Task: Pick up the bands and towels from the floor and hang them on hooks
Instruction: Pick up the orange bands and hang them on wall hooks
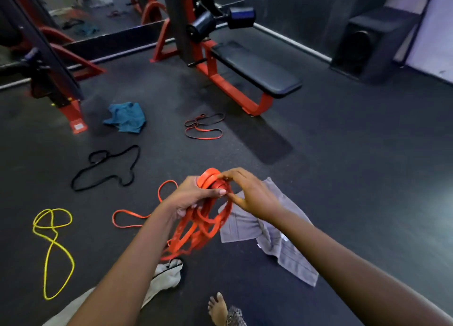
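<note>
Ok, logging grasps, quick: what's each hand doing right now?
Left hand: closed, gripping the bundled orange band.
Right hand: closed, pinching the same orange band near its top.

Left hand [193, 198] fingers curled, gripping; right hand [247, 193] beside it, fingers pinching.
</note>
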`<state>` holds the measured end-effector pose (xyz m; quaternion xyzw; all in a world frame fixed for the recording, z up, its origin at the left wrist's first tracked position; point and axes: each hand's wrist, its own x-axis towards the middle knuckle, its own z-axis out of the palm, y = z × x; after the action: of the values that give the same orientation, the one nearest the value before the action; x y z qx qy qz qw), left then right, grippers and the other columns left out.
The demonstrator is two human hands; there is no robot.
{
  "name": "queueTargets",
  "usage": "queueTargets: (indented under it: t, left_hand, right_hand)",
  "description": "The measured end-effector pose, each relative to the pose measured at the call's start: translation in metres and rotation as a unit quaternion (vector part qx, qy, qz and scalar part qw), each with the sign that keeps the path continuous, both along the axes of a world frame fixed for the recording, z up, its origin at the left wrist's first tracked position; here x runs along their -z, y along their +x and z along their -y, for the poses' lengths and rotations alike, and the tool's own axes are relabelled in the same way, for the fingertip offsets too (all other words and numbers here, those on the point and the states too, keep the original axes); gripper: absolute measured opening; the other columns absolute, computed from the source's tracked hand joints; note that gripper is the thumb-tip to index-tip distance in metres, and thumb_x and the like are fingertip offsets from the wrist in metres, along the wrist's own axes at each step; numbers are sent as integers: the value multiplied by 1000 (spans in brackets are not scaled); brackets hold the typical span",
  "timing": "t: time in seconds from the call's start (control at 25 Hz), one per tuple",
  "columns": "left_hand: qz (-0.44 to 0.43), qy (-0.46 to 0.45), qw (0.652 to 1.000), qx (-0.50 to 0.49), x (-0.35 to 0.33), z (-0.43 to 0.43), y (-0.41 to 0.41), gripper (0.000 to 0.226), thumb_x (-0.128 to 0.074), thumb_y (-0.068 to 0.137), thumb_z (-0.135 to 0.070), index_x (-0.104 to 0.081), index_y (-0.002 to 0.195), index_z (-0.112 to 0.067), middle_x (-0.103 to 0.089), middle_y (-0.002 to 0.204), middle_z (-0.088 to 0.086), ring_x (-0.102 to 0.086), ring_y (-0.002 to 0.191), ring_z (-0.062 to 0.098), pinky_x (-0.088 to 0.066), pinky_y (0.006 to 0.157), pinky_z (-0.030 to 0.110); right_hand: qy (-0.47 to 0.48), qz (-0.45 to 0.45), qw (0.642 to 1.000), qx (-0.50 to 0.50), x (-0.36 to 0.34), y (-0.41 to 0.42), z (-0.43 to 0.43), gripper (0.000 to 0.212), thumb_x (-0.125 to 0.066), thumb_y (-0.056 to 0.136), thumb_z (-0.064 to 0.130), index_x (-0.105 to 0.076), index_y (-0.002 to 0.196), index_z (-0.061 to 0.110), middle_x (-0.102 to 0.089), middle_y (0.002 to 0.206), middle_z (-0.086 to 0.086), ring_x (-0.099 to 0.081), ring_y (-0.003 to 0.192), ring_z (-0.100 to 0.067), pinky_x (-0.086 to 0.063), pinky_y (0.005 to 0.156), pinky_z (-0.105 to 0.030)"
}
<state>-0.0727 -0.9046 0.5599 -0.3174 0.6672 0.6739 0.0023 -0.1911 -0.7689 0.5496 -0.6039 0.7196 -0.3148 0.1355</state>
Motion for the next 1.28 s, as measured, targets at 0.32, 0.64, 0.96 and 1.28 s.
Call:
queueTargets:
  t: [0.32,0.64,0.96,1.28]
  left_hand:
    - [-62,88,992,68,-11,-148,-90,12,-72,73,-6,-67,82,-12,-55,55,2,-29,24,0,-19,30,13]
    - [-46,50,984,165,18,-314,-201,8,-65,79,-10,-62,86,-11,-60,58,1,-25,26,1,-25,32,14]
    - [-73,61,973,208,-11,-412,-337,10,-63,81,-12,-58,72,-10,-45,33,-6,-26,23,2,-21,32,14]
    - [-80,111,974,178,-17,-446,-490,2,-69,76,-17,-70,77,-16,-37,32,-9,-23,24,2,-19,35,16]
  right_hand:
    - [0,-227,971,79,-49,-92,-159,29,-49,79,28,-69,97,17,-68,89,-6,-66,78,-28,-52,65,-36]
    - [20,-27,933,357,-55,-207,-372,20,-55,88,18,-67,104,18,-71,106,-3,-62,103,-21,-44,87,-32]
    - [19,220,919,328,-2,-275,-461,42,-65,81,13,-51,120,21,-66,107,-4,-64,100,-18,-47,95,-34]
    - [11,376,909,178,-54,-454,-496,8,-61,85,14,-57,91,11,-54,79,-2,-50,72,-10,-41,64,-23]
